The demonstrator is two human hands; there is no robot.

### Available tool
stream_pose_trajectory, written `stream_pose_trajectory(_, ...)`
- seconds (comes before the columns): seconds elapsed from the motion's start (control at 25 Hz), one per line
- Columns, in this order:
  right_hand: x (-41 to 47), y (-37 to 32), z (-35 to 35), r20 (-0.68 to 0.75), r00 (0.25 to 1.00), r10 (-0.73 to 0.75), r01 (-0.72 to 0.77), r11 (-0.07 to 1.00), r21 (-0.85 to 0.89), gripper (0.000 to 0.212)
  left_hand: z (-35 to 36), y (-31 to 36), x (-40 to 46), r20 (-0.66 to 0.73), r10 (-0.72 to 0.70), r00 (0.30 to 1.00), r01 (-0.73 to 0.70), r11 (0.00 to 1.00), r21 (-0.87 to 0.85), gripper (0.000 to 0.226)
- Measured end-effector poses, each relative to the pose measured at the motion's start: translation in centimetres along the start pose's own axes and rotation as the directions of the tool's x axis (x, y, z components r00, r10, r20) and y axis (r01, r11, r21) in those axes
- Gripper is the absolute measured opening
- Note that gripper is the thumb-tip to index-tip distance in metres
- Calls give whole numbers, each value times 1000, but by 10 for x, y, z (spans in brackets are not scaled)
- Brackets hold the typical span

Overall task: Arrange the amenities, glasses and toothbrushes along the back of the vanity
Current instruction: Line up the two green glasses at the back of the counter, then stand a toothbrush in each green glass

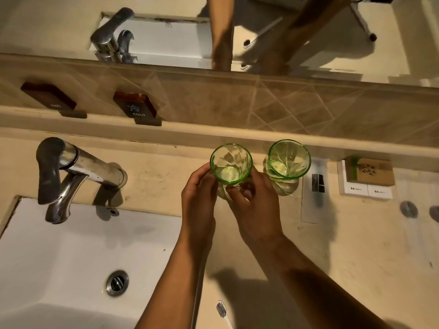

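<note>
View from above a beige vanity counter [356, 245], looking down at two bare hands. Both hands cup one green drinking glass [231, 163], which stands upright near the middle of the view, close to the raised ledge at the back of the counter. The left hand [198, 195] wraps the glass from its 8 o'clock side, fingers curled against the wall. The right hand [254, 205] holds it from the 4 o'clock side, thumb and fingers closed around the lower part. The open rim rises clear above both grips, and the base is hidden between the fingers, so it is unclear whether the glass rests on the counter or is lifted.

At 3 o'clock of the held glass, just beside it but not touching, a second green glass [289, 160] stands upright, free of either hand. Further toward 3 o'clock lies a flat white sachet [314, 186], then a small brown box [369, 172] sitting on white packets [367, 192]. Two round metal caps [408, 209] lie at 4 o'clock near the right edge.

At 9 o'clock stands a chrome tap [71, 172] over a white basin [71, 245] that fills the 7 o'clock corner. A toothbrush head [221, 308] lies on the counter at 6 o'clock, between the forearms. A mirror [285, 32] runs along 12 o'clock above a tiled splashback, which carries two dark labels, one reading COLD [135, 104].
</note>
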State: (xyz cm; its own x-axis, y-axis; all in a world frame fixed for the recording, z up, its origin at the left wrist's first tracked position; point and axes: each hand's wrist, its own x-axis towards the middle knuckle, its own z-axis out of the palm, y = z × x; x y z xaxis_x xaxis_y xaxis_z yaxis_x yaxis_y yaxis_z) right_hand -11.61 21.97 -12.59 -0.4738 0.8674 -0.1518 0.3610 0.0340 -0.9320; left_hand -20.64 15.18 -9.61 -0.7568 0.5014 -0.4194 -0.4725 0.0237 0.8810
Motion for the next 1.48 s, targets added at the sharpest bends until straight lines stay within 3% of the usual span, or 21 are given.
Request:
stream_pose_trajectory(0.8, 25, -2, 17, -62, 997, 34, -33, 999, 15, 60, 7, 10, 23, -1, 36, 999, -36, 995, 90, 30)
stream_pose_trajectory(1.04, 8, 0, 12, 2, 996, 92, -92, 995, 45, 66, 5, 6, 3, -8, -11, 1000, 12, 997, 76, 39)
stream_pose_trajectory(1.32, -92, 4, -40, 78, 983, 163, -149, 975, -163, 37, -45, -21, -85, -67, -58, 996, 67, 988, 142, 27)
stream_pose_trajectory(1.48, -156, 20, -76, 217, 965, 146, -59, 931, -360, 25, -89, -55, -147, -31, 20, 999, -3, 883, 470, 31)
